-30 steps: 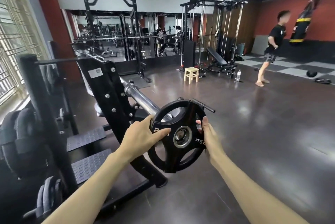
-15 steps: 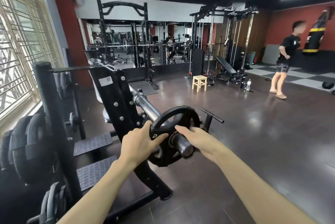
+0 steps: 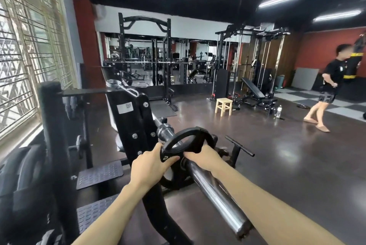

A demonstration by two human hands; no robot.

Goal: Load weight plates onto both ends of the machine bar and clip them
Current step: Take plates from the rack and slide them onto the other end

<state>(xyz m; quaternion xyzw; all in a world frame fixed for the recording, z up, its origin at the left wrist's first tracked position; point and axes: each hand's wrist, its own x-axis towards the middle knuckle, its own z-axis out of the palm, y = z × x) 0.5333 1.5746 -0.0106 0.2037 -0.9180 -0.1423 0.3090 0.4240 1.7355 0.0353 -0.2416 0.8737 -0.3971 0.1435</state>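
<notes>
A black weight plate (image 3: 185,135) with grip cut-outs is threaded on the chrome sleeve of the machine bar (image 3: 213,187), well in from the sleeve's near end. My left hand (image 3: 151,167) grips the plate's left rim. My right hand (image 3: 204,158) holds its right side, fingers over the hub. The sleeve runs from the black machine upright (image 3: 134,121) toward me. A chrome spring clip (image 3: 118,85) rests on top of the machine frame, behind the upright.
Stored black plates (image 3: 23,175) hang on a rack post at the left by the window. A small wooden stool (image 3: 223,106), a bench and cable rack stand mid-room. A person (image 3: 328,88) walks at the right beside a punching bag.
The plate went from being held in front of the sleeve's end to sliding onto it and along it toward the upright. Both hands stayed on the plate. The person at right walked further right.
</notes>
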